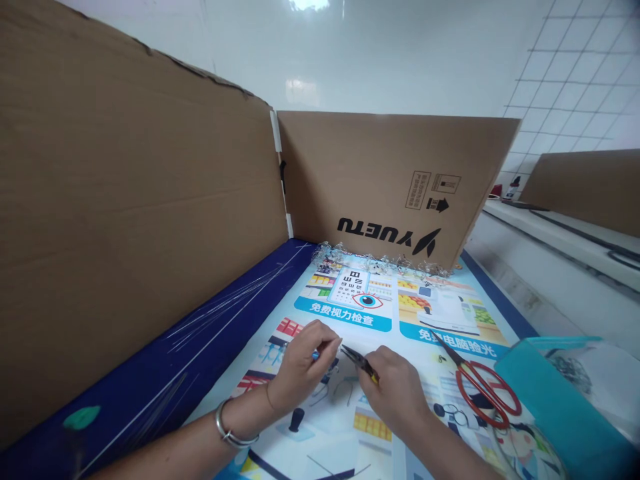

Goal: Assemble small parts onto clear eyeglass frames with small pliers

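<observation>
My left hand [309,357], with a metal bangle [231,430] on its wrist, is closed in a pinch. What it holds between thumb and forefinger is too small to make out. Wrapped in my right hand [395,387] is a pair of pliers [357,360] with dark narrow jaws and a bit of yellow on the handle. The plier tips point left and come very near the pinched left fingertips; whether they touch a fine piece there I cannot tell. Both hands are above a printed poster sheet [345,427].
Red-handled scissors [483,387] lie right of my right hand, beside a teal box [560,393] with a thin coil inside. Thin straight strands [225,303] lie on the blue surface at left. Tangled wire pieces [385,261] line the far cardboard panel [390,173]. Another cardboard panel [135,200] stands left.
</observation>
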### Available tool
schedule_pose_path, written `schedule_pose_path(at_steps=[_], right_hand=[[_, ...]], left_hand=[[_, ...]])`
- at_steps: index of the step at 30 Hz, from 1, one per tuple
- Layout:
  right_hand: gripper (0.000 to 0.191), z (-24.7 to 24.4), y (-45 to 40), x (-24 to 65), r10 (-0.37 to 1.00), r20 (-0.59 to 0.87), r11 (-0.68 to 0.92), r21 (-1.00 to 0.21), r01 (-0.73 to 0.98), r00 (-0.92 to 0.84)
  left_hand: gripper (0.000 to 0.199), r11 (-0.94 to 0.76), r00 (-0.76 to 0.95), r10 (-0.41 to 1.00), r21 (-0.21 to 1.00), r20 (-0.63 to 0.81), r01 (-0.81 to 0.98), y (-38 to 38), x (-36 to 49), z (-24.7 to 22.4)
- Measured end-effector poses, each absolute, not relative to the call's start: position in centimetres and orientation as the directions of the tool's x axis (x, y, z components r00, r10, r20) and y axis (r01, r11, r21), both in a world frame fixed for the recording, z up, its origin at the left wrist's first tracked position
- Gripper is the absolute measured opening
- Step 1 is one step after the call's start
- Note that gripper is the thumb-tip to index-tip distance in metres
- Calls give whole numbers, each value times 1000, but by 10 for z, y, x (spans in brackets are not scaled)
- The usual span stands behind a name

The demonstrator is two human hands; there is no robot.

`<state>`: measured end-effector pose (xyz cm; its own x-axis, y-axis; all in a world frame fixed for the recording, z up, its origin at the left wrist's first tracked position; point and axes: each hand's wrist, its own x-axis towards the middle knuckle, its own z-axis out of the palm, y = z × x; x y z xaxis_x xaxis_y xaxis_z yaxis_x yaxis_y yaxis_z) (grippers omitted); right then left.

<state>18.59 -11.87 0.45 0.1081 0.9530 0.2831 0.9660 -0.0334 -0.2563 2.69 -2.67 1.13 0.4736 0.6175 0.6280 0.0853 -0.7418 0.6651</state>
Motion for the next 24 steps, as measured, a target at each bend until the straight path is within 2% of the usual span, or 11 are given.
schedule_pose_path(at_steps=[6,14,24], right_hand=[[10,6,-120,185,953,287,-32,-238,971,101],[8,4,-121,184,945,316,-40,-137,990,82],[8,8,-122,185,949,307,-42,-80,996,65]], left_hand=[[10,-773,482,582,629,655,79,-26,27,12],[10,-818,525,522,569,672,84,-27,27,9],[9,-799,532,525,599,665,40,-26,28,8]])
